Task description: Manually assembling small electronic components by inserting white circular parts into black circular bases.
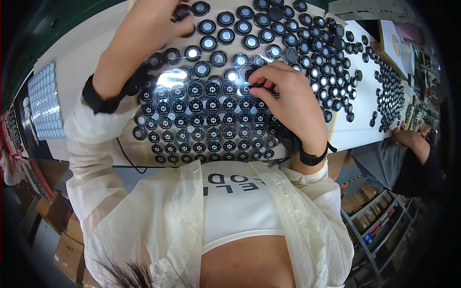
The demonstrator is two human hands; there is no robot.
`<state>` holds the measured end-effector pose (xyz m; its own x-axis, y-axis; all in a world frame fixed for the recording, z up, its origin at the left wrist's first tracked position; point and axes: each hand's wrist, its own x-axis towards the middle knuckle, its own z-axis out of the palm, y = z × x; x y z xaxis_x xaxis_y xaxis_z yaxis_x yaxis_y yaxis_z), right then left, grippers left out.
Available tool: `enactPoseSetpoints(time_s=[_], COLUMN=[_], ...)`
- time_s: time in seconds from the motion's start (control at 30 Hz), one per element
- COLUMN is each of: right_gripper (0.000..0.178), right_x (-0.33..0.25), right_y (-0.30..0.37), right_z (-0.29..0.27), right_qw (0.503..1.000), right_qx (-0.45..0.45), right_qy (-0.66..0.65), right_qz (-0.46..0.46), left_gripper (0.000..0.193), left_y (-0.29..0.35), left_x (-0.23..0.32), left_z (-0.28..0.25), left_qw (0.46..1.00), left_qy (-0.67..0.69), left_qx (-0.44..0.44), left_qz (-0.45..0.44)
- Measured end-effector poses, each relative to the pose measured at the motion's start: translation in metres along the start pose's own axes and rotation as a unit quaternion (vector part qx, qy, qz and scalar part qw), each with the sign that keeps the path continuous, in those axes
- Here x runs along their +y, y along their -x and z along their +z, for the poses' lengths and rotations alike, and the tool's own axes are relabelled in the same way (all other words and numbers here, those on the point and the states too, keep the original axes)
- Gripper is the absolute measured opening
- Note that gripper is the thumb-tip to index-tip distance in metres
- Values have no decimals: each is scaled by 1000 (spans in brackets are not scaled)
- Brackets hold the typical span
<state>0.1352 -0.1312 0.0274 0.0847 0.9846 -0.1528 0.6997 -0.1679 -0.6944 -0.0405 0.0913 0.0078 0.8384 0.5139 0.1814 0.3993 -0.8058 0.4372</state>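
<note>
At the far edge of the table, my left hand (pixel 156 21) is closed on a small black round piece (pixel 182 12) held between thumb and fingers. My right hand (pixel 293 93) reaches in from the right over a clear plastic sheet (pixel 165 77) that catches the light. Its thumb and fingers pinch something dark by the sheet's right side; what it is, I cannot make out. Beneath the hands, rows of black round labels (pixel 196 105) with white marks show on the sheet. Just beyond it lie loose black discs (pixel 225 36) with pale grey centres.
Many more discs (pixel 331 72) crowd the table's right side, and others reach down the far right (pixel 390 96). A pale sheet of round stickers (pixel 45 101) lies on the left. At the right, a person's arm (pixel 413 141) rests near the table edge. Cardboard boxes (pixel 69 254) stand below left.
</note>
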Motion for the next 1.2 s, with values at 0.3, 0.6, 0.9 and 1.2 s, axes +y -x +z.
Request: enactPoseSetpoints(time_s=[0.3,0.6,0.9,1.2], right_gripper=[4,5,6,13], right_x=[1,3,-24,-36], right_y=[-12,-16,10,28], right_z=[6,1,7,-8], right_qw=[999,984,978,999], right_qx=[17,-171,-94,-36], right_qy=[48,39,189,21], right_qz=[4,17,-8,-24], left_gripper=[39,42,46,45], left_y=[51,67,69,73], left_x=[69,82,80,84], left_z=[30,40,41,39], left_qw=[968,973,975,981], left_qy=[190,160,151,120], left_qx=[-105,-124,-113,-104], left_qz=[126,109,115,111])
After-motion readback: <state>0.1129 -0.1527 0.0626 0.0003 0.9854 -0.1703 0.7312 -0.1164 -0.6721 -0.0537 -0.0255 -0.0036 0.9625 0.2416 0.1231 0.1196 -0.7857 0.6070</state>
